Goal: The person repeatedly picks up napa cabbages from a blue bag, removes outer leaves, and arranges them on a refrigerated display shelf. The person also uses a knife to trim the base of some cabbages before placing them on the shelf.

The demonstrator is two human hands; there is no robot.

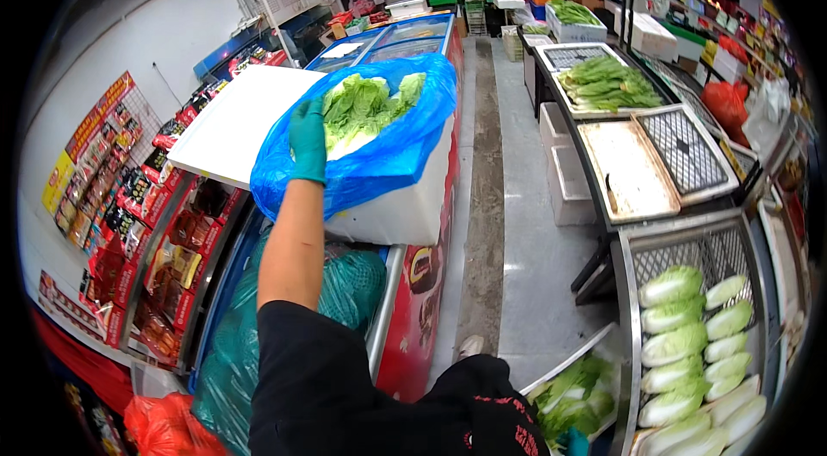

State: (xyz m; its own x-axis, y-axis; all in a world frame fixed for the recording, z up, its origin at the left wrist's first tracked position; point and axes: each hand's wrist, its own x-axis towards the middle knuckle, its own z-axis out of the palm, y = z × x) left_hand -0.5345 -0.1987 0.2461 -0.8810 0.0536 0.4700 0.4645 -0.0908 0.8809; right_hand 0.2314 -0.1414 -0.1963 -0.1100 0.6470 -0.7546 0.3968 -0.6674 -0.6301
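Note:
My left hand, in a green glove, reaches forward to the left edge of leafy green heads. Its fingertips are partly hidden, so whether they grip a leaf or the bag is unclear. A blue plastic bag lines a white foam box and spreads around the greens. At the bottom edge, a small teal patch, apparently my gloved right hand, shows over loose leaves in a box; its fingers cannot be made out. Chinese cabbages lie in rows in a metal-framed display bin at right.
A white foam lid lies left of the bag, by a chest freezer. Green mesh sacks lie below the foam box. Packaged snacks fill the left shelves. Across the aisle, a white tray holds long greens, beside stained trays.

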